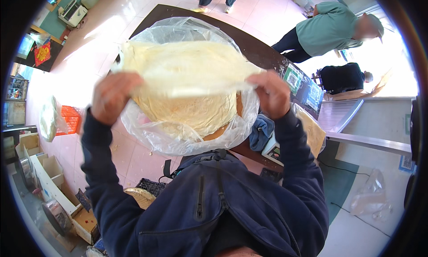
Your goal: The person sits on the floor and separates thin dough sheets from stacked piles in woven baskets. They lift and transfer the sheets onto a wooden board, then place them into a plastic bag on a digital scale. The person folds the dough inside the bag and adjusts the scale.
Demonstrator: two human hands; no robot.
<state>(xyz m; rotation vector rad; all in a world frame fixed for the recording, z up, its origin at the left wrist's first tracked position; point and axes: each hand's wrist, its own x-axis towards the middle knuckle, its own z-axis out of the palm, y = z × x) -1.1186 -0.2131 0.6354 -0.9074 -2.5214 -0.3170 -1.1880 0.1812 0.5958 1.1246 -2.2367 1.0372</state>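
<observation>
A wide, thin, pale-yellow sheet (187,63), like flatbread or dough, is stretched between my two hands and smeared by motion along its near edge. My left hand (115,96) is closed on its near left corner; my right hand (270,91) pinches the near right corner. Under it lies a round pile of similar wrinkled sheets (187,116), partly hidden by the raised one. A clear plastic bag (178,143) is spread open around the pile. Part of a brown round base (217,133) shows at the pile's near right edge.
The dark table (165,12) carries a blue cloth (261,133) and a white device (272,151) by my right forearm. A person in a green shirt (327,29) stands at the far right; another in black (342,78) is nearby. An orange crate (70,119) stands left.
</observation>
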